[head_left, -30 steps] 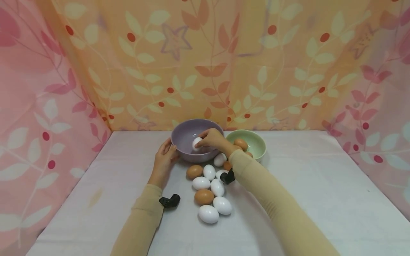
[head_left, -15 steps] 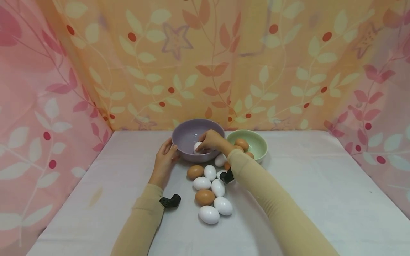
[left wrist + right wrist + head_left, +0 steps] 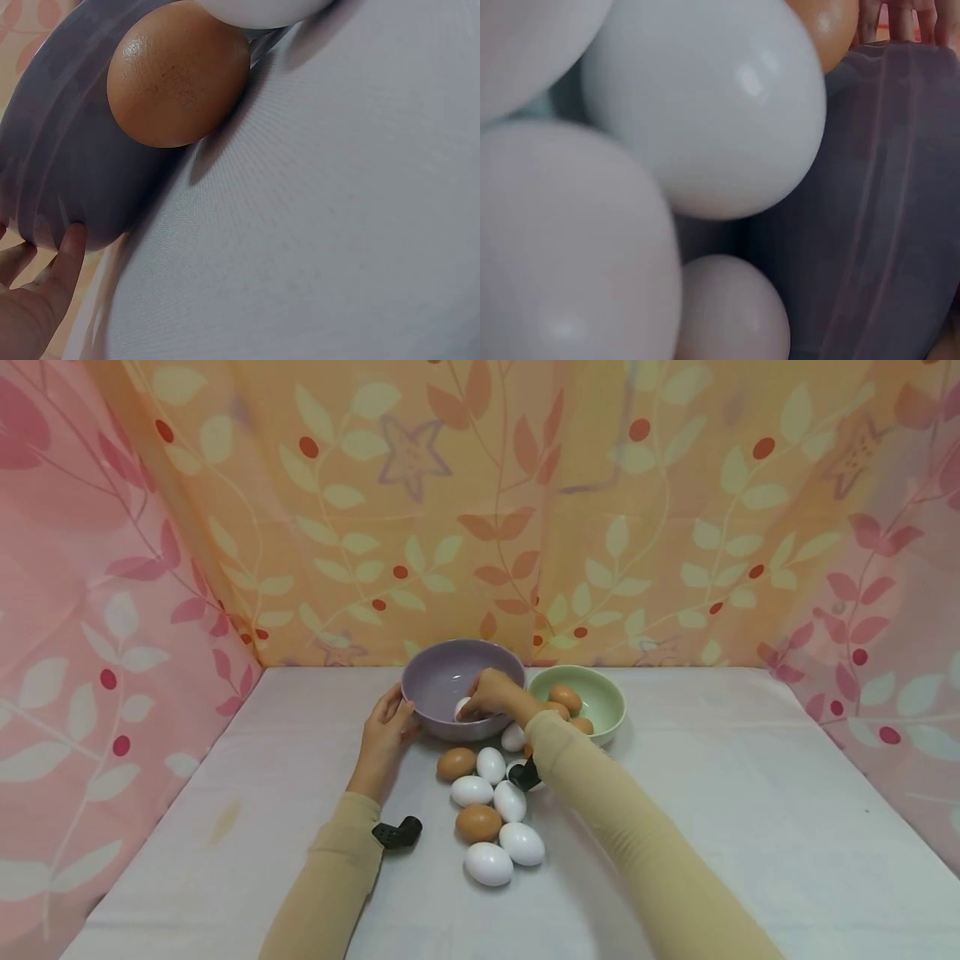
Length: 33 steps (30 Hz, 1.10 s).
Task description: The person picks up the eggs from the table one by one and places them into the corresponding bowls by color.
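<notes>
My right hand (image 3: 498, 692) reaches into the purple bowl (image 3: 431, 672), its fingers round a white egg (image 3: 462, 705) low inside it. The hand hides much of that egg. At the bowl's left side, my left hand (image 3: 384, 735) touches the outer wall; in the left wrist view its fingertips (image 3: 73, 238) rest against the bowl from outside. A brown egg (image 3: 456, 764) lies close in front of the bowl. Several white eggs (image 3: 489, 864) and another brown egg (image 3: 478, 823) lie loosely grouped nearer to me.
A smaller green bowl (image 3: 609, 710) with several brown eggs (image 3: 565, 698) stands right of the purple one. My right forearm (image 3: 607, 785) passes over eggs beside the bowls. White cloth (image 3: 712, 777) covers the table, and a patterned curtain (image 3: 480, 527) hangs behind.
My right hand has lowered the white egg slightly further into the purple bowl, and more of the egg is hidden behind the fingers. The left hand stays at the bowl's side.
</notes>
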### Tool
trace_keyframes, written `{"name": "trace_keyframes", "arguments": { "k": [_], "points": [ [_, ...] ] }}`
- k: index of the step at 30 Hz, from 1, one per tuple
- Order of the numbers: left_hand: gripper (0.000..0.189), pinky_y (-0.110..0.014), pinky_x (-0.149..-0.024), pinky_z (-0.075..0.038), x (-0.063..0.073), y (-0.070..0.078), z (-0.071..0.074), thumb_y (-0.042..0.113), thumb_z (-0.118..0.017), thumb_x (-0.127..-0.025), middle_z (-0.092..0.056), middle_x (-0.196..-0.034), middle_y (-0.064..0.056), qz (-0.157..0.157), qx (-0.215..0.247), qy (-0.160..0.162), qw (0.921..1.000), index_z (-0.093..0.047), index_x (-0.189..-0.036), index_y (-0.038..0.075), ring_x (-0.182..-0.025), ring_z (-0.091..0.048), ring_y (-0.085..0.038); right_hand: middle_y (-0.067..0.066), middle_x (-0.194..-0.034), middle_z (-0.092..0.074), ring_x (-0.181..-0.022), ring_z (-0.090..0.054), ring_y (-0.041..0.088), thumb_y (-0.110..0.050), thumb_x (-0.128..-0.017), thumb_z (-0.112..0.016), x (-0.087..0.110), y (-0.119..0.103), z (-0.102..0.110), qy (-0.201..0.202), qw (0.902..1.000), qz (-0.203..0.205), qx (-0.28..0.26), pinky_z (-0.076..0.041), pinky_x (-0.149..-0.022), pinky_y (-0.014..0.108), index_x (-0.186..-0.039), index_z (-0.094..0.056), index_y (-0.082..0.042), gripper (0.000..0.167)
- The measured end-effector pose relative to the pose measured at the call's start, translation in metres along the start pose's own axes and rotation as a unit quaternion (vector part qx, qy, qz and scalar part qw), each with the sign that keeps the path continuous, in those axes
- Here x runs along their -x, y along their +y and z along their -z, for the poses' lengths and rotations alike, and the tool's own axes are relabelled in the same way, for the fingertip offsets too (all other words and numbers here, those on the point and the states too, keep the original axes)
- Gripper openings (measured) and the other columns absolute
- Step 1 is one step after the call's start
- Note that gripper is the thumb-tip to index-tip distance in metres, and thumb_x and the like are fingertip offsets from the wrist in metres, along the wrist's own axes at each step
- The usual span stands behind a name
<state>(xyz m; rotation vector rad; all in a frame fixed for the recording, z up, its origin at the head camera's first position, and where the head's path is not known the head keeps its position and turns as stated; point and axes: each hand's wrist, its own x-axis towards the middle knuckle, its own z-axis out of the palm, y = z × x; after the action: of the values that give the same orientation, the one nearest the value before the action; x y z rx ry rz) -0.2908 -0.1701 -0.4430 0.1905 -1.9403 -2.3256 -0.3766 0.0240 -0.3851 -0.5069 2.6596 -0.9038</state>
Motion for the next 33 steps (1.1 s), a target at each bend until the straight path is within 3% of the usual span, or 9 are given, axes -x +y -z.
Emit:
{"name": "trace_keyframes", "arguments": {
  "k": [3,7,10,12,17,23,27,33],
  "points": [
    [0.059,-0.043,-0.107,-0.046,0.000,0.000,0.000,0.018,-0.052,-0.104,-0.025,-0.165,-0.005,-0.001,0.004,-0.001,1.0000,-0.028,-0.157,0.013,-0.146,-0.035,-0.017,-0.004,-0.060,-0.062,-0.057,-0.055,0.005,-0.022,-0.072,-0.089,0.000,0.000,-0.001,-0.003,1.0000,0.002,0.001,-0.042,-0.055,0.016,-0.086,-0.071,-0.003,0.030],
    [0.058,-0.044,-0.107,-0.045,0.000,-0.001,0.000,0.016,-0.052,-0.104,-0.026,-0.165,-0.006,-0.005,0.010,0.000,0.9999,-0.028,-0.157,0.012,-0.146,-0.036,-0.018,0.005,-0.085,-0.075,-0.079,-0.064,0.012,-0.023,-0.074,-0.087,0.002,0.000,0.003,0.029,0.9996,0.002,-0.003,-0.050,-0.072,0.021,-0.097,-0.075,-0.001,0.034],
    [0.058,-0.044,-0.107,-0.045,-0.001,-0.002,-0.001,0.016,-0.051,-0.104,-0.025,-0.165,-0.007,-0.003,0.006,-0.003,1.0000,-0.027,-0.157,0.011,-0.147,-0.035,-0.019,0.011,-0.109,-0.075,-0.102,-0.066,0.020,-0.022,-0.077,-0.084,0.009,0.002,0.007,0.065,0.9967,0.003,-0.049,-0.053,-0.092,0.028,-0.110,-0.074,-0.001,0.040],
    [0.059,-0.042,-0.106,-0.045,-0.001,-0.003,-0.001,0.017,-0.052,-0.104,-0.025,-0.165,-0.006,0.001,0.010,-0.004,0.9999,-0.028,-0.157,0.012,-0.147,-0.035,-0.018,0.014,-0.116,-0.073,-0.111,-0.065,0.025,-0.018,-0.080,-0.082,0.016,0.004,0.009,0.078,0.9915,0.012,-0.103,-0.052,-0.098,0.034,-0.116,-0.072,0.000,0.042],
    [0.059,-0.033,-0.098,-0.051,-0.002,-0.004,0.001,0.018,-0.053,-0.104,-0.026,-0.165,-0.004,-0.001,0.010,-0.003,0.9999,-0.029,-0.157,0.013,-0.144,-0.039,-0.018,0.014,-0.122,-0.071,-0.114,-0.066,0.024,-0.018,-0.084,-0.080,0.046,0.007,0.013,0.075,0.9757,0.042,-0.201,-0.053,-0.099,0.035,-0.122,-0.069,-0.003,0.043],
    [0.059,-0.023,-0.087,-0.052,-0.002,-0.003,0.000,0.019,-0.053,-0.104,-0.028,-0.164,-0.005,-0.005,0.011,-0.009,0.9999,-0.029,-0.157,0.013,-0.143,-0.041,-0.020,0.016,-0.128,-0.068,-0.112,-0.067,0.016,-0.020,-0.085,-0.080,0.094,0.017,0.017,0.052,0.9643,0.039,-0.257,-0.054,-0.097,0.030,-0.125,-0.067,-0.004,0.045],
    [0.059,-0.025,-0.090,-0.052,-0.002,-0.003,0.000,0.019,-0.054,-0.103,-0.028,-0.164,-0.004,-0.001,0.016,-0.008,0.9998,-0.029,-0.157,0.014,-0.142,-0.040,-0.016,0.017,-0.127,-0.068,-0.109,-0.068,0.014,-0.016,-0.085,-0.079,0.123,0.025,0.019,0.042,0.9587,0.039,-0.279,-0.056,-0.090,0.023,-0.126,-0.065,-0.001,0.046],
    [0.059,-0.034,-0.099,-0.050,-0.003,-0.003,0.000,0.018,-0.053,-0.104,-0.028,-0.164,-0.003,0.000,0.021,-0.008,0.9997,-0.029,-0.157,0.014,-0.142,-0.041,-0.017,0.020,-0.123,-0.068,-0.115,-0.066,0.026,-0.009,-0.084,-0.078,0.155,0.031,0.023,0.058,0.9451,0.071,-0.314,-0.057,-0.087,0.023,-0.123,-0.065,0.004,0.043]
  ]
}}
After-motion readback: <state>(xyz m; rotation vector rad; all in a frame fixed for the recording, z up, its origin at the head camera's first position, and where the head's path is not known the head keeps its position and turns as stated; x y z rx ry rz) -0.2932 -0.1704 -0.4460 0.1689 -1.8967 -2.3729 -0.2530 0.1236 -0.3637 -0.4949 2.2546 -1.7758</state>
